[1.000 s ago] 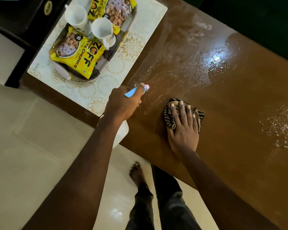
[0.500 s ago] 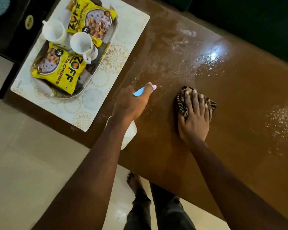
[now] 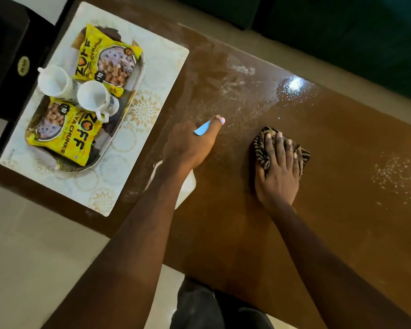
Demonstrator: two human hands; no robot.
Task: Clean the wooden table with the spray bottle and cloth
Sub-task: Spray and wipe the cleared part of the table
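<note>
My left hand (image 3: 190, 146) grips a spray bottle (image 3: 203, 128) over the glossy wooden table (image 3: 342, 143); its blue trigger and pink nozzle stick out past my fingers and its white body shows below my wrist. My right hand (image 3: 278, 172) presses flat on a striped brown cloth (image 3: 262, 150) bunched on the tabletop to the right of the bottle. Spray droplets and wet streaks lie beyond the nozzle and at the far right of the table.
A pale floral placemat (image 3: 150, 96) covers the table's left end. On it a tray (image 3: 138, 79) carries two white cups (image 3: 95, 96) and two yellow snack packets (image 3: 107, 60). A dark cabinet (image 3: 7, 55) stands at the left; a dark green sofa lies beyond the table.
My right hand has slid the cloth to the right and slightly away across the table. My left hand still holds the bottle in about the same place, and the view has shifted.
</note>
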